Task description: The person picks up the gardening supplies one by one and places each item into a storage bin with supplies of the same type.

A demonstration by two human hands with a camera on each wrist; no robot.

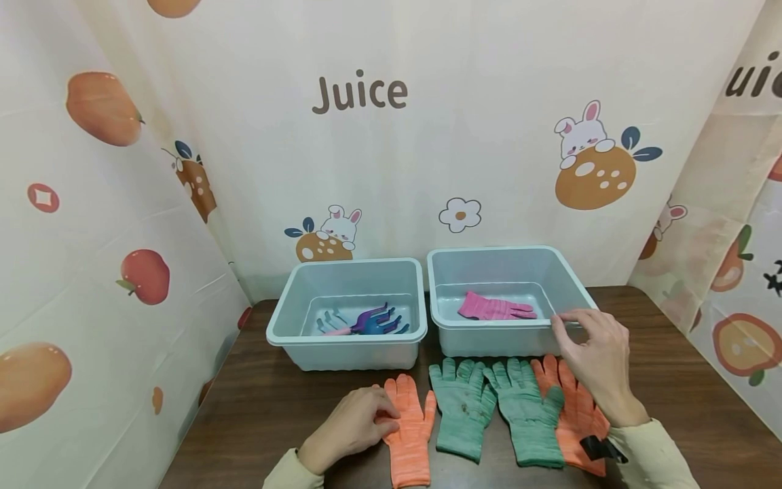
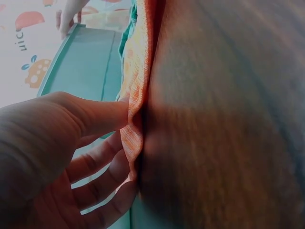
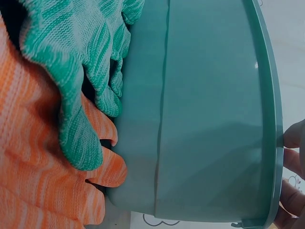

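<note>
In the head view my left hand (image 1: 357,422) pinches the left edge of an orange knit glove (image 1: 411,448) lying flat on the table. The left wrist view shows the thumb on its rippled fabric (image 2: 136,114) and the fingers around the edge. My right hand (image 1: 595,346) is at the near right corner of the right bin (image 1: 489,339), its fingertips (image 3: 291,160) at the rim and partly hidden behind it. A pink glove (image 1: 493,308) lies inside that bin. To the right of the pinched glove lie two green gloves (image 1: 463,411) and another orange glove (image 1: 583,435), partly covered.
The left bin (image 1: 348,353) stands beside the right one and holds purple and blue claw-like hand tools (image 1: 369,321). A black strap (image 1: 601,448) is at the right cuff. Printed curtains (image 1: 489,136) surround the brown table (image 1: 269,401).
</note>
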